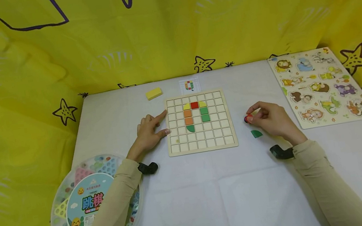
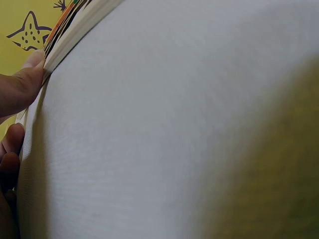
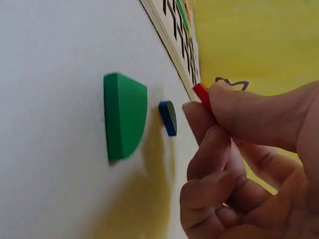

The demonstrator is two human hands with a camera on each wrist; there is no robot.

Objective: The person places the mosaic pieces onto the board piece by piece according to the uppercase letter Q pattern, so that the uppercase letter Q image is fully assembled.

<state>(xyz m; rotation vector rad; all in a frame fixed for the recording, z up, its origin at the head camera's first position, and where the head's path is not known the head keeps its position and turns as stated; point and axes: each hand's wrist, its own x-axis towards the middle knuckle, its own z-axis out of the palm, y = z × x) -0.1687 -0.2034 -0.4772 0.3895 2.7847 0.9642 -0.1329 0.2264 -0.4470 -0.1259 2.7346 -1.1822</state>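
Note:
A wooden grid board lies mid-table, with a red square, yellow corner pieces, orange squares, green squares and a green quarter-round in its cells. The thumb and extended index finger of my left hand touch the board's left edge. To the board's right, my right hand pinches a small red piece between thumb and index finger, above the tabletop. Beneath that hand lie a green quarter-round piece and a dark blue piece, both apart from the fingers.
Behind the board are a pattern card and a yellow block. An animal puzzle board occupies the right side. At front left, a round Chinese checkers set sits partly under my left forearm. Yellow cloth hangs behind the table.

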